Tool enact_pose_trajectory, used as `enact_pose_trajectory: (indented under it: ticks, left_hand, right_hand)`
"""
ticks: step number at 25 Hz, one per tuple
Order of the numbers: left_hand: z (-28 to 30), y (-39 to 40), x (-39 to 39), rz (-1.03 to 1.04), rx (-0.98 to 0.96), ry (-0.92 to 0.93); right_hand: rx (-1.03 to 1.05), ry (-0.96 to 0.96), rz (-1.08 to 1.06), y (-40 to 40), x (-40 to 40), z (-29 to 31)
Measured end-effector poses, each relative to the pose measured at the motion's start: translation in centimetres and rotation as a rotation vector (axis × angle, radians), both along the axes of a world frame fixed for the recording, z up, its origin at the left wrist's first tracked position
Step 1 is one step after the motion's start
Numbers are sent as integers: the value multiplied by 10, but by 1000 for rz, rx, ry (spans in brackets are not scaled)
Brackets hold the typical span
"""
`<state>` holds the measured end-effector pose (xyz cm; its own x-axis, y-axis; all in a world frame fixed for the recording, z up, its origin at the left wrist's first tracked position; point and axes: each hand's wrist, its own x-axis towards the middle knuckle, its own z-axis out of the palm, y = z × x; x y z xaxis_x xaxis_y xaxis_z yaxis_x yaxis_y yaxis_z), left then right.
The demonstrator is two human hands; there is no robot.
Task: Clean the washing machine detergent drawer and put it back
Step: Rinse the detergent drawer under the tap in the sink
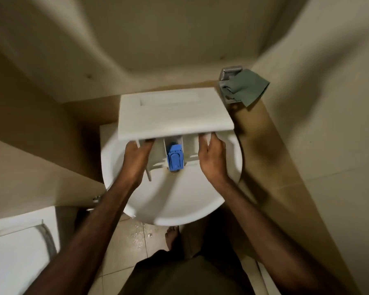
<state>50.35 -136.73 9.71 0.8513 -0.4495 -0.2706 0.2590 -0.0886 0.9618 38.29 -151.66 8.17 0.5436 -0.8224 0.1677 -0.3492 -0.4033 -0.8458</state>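
Note:
The white detergent drawer [175, 112] is held over the white sink [179, 201], with its broad front panel facing up toward me and its compartments hanging below. A blue insert [175, 158] shows in the middle compartment. My left hand [136, 158] grips the drawer's left side under the panel. My right hand [213, 156] grips its right side. The frame is blurred by motion, so the fingertips are partly hidden under the panel.
A grey-green cloth [245, 87] hangs over a chrome fitting [229, 74] at the sink's back right corner. A white toilet [15, 252] stands at lower left. Beige tiled walls close in on both sides. Water drops lie on the floor tiles [136, 237] by my bare foot [173, 237].

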Motion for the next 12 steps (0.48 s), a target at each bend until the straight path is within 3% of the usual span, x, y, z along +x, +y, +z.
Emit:
enact_pose_trajectory:
  ticks: [12]
  left_hand:
    - [-8, 4, -4, -30, -42, -16]
  right_hand:
    - [27, -41, -11, 3, -10, -8]
